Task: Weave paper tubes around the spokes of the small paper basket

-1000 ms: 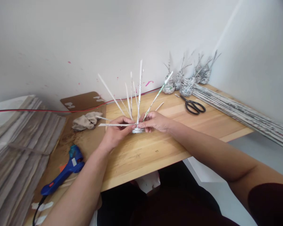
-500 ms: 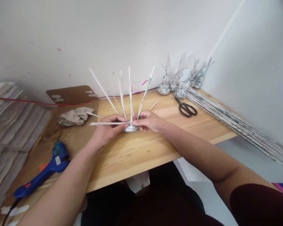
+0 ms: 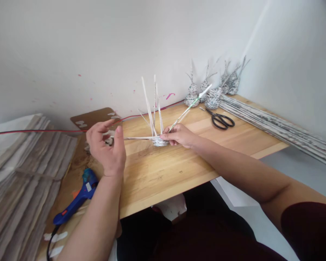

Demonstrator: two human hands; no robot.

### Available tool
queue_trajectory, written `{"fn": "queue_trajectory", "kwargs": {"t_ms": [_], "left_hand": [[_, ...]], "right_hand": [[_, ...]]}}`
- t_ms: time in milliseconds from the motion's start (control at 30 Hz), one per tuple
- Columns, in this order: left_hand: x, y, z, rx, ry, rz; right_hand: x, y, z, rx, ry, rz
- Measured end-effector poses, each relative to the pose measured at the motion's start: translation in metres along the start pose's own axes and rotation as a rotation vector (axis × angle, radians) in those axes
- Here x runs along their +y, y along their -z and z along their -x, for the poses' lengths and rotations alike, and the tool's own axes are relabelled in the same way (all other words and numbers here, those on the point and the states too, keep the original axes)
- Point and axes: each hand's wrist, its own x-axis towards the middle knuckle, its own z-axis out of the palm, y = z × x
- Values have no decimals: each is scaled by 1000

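A small woven paper-tube base point(image 3: 160, 141) sits on the wooden tabletop point(image 3: 179, 159), with several thin paper tubes point(image 3: 153, 105) standing up from it. My right hand point(image 3: 179, 135) pinches the base and one tube that slants up to the right. My left hand point(image 3: 106, 146) is lifted off to the left of the base, fingers loosely curled; a horizontal paper tube point(image 3: 137, 137) runs from the base toward its thumb. Whether the fingers grip that tube is unclear.
Black scissors point(image 3: 220, 120), several finished woven pieces point(image 3: 206, 95) and a long bundle of paper tubes point(image 3: 277, 127) lie at the right. A blue glue gun point(image 3: 78, 195) rests on brown cardboard point(image 3: 95, 117) at left, beside stacked paper point(image 3: 19, 170). A red wire point(image 3: 43, 129) runs along the wall.
My left hand has come off the base and moved left and up. My right hand stays on the base, and the slanted tube has tipped further right.
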Motion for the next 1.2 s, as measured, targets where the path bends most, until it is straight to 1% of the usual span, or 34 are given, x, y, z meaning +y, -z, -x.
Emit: {"fn": "queue_trajectory", "kwargs": {"t_ms": [33, 67, 100, 133, 167, 200, 233, 300, 433, 533, 633, 733, 833, 900, 967, 1067, 1200], "left_hand": [[3, 1, 1, 41, -82, -81], [6, 0, 3, -7, -154, -132], [9, -3, 6, -89, -213, -182], [12, -6, 9, -197, -250, -221], [14, -9, 12, -283, -262, -254], [15, -13, 15, -338, -255, -280], [16, -16, 17, -367, -235, -300], [16, -19, 18, -391, -179, -315], [13, -17, 14, -482, -60, -275], [11, -15, 13, -549, -11, -244], [9, -18, 14, -578, 19, -190], [6, -22, 15, -592, 99, -47], [5, -23, 15, -570, 183, 138], [5, -22, 13, -546, 192, 201], [6, -21, 11, -547, 189, 231], [7, -20, 10, -594, 219, 253], [6, -22, 13, -628, 252, 229]], "right_hand": [[1, 0, 0, 7, 13, 13], [1, 0, 0, 11, 33, 28], [2, -1, 0, 13, 59, 47], [2, -1, 0, 15, 89, 68], [2, -1, 1, 18, 121, 92], [2, -1, 1, 21, 148, 118], [1, -1, 2, 23, 168, 148], [-1, -1, 4, 17, 187, 206], [-1, -3, 7, -10, 209, 274], [2, -4, 7, -3, 246, 296], [3, -4, 6, 2, 279, 313], [3, -4, 5, -8, 289, 325], [4, -4, 4, -28, 247, 278], [5, -5, 3, -44, 219, 224], [5, -5, 2, -57, 209, 183], [6, -6, 2, -58, 206, 160], [6, -6, 3, -70, 166, 158]]}}
